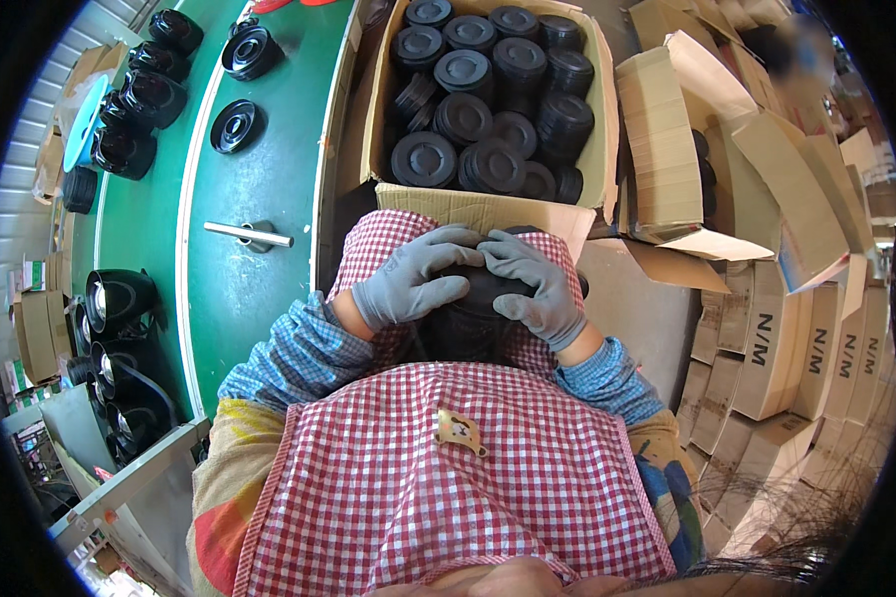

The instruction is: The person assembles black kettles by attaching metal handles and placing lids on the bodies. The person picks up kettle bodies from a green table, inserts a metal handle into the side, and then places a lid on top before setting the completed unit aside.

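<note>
A dark round housing (465, 333) sits in my lap between my knees, its upper part lying under my fingers. My left hand (420, 277), in a grey work glove, curls over its top from the left, fingers bent. From the right, my right hand (538, 289), gloved the same way, wraps round the same top, thumb and fingers on its edge. The two sets of fingertips nearly meet at the far side. Whether a separate lid lies beneath them is hard to make out.
A carton (600, 129) of stacked black round discs (463, 72) stands just ahead. On the green bench (254, 328) at left are a metal T-handled tool (254, 235), black ring parts (237, 126) and glossy black housings (154, 98). Open boxes (667, 159) and stacked cartons (762, 348) fill the right.
</note>
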Available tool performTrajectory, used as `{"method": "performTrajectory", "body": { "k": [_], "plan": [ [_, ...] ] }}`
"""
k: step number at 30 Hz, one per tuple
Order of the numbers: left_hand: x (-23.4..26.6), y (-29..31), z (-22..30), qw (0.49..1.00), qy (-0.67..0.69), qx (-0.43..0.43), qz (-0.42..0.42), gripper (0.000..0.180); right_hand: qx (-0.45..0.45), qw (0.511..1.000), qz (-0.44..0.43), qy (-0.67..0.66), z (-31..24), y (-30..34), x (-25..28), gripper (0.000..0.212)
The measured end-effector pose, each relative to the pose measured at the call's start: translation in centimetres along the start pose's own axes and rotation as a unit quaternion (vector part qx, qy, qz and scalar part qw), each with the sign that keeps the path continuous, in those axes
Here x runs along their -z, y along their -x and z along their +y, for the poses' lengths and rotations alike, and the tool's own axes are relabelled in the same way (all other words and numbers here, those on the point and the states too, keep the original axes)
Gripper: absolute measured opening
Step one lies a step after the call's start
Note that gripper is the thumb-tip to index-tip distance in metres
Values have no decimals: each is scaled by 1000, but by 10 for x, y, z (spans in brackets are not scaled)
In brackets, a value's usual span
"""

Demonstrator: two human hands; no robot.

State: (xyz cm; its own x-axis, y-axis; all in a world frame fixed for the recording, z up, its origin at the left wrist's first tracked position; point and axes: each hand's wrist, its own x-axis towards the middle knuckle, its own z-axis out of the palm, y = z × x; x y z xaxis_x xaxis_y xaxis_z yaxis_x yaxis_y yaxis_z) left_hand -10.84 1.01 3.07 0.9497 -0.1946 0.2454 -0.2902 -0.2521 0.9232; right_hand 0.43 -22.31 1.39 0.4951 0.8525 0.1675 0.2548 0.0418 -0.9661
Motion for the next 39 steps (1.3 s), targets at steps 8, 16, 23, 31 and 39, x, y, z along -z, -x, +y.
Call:
{"method": "performTrajectory", "body": {
  "k": [8,16,23,31,39],
  "plan": [
    [19,-6,11,984,-179,15,-14,63,64,982,-11,175,-19,-2,4,52],
    [13,-6,6,959,-263,105,17,101,88,974,-53,203,-52,-4,-9,54],
    [9,-9,12,951,-293,99,17,96,86,980,-46,173,-32,-1,-10,56],
    [13,1,-1,930,-349,96,57,90,141,958,-53,243,-59,-4,-13,58],
    [17,6,-7,930,-344,121,39,82,134,964,-132,190,-77,-6,-8,69]
  ]
}}
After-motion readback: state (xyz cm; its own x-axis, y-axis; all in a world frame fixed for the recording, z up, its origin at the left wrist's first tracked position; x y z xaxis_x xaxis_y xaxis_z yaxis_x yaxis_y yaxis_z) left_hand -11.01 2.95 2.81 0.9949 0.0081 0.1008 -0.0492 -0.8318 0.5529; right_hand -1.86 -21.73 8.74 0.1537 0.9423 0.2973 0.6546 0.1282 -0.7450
